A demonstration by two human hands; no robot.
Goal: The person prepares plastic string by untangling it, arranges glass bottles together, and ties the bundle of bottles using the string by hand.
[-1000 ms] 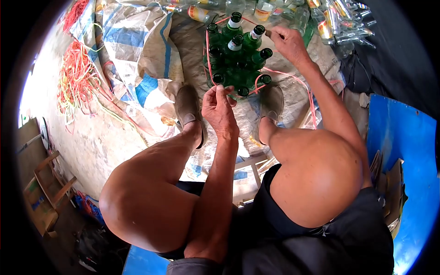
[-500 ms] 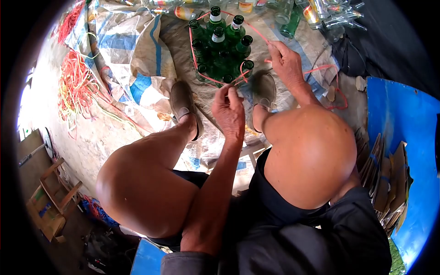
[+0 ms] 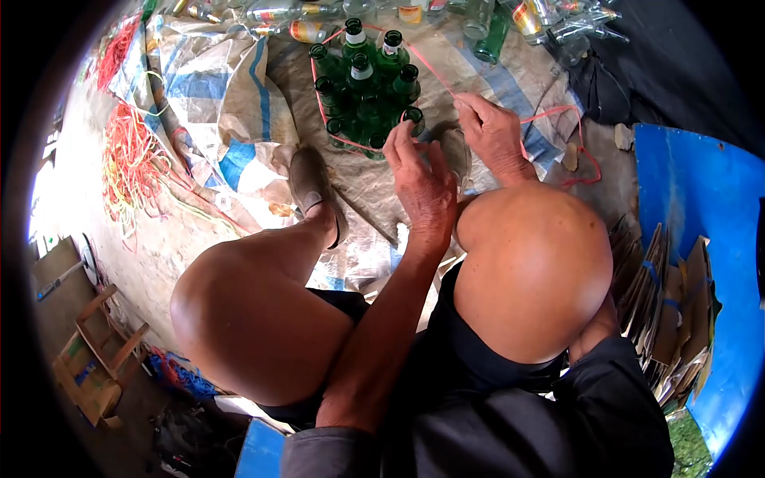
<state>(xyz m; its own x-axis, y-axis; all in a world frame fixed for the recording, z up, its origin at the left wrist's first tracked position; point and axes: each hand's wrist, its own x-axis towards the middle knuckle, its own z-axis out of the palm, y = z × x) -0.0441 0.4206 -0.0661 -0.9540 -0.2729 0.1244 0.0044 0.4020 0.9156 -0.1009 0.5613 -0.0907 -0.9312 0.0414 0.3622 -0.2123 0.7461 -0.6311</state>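
Several green glass bottles (image 3: 361, 73) stand upright in a tight cluster on the ground between my feet. A pink plastic string (image 3: 313, 72) loops around the cluster. My right hand (image 3: 492, 134), to the right of the bottles, is closed on the string in a pinch, and one length runs taut from it to the far bottles. My left hand (image 3: 422, 182) is at the near right side of the cluster. Its fingers reach toward a bottle's mouth, with the thumb apart from them. The string passes behind these fingertips, and whether they touch it is hidden.
Clear bottles with labels (image 3: 307, 30) lie beyond the cluster. Tangled pink and yellow string (image 3: 131, 151) lies at the left beside a woven plastic sheet (image 3: 211, 84). Flattened cardboard (image 3: 669, 311) leans near a blue panel (image 3: 697, 207) at the right.
My left hand has loosened its pinch on the string near the front bottles and shifted right, its fingers spreading. My right hand still holds the string, slightly lower in view.
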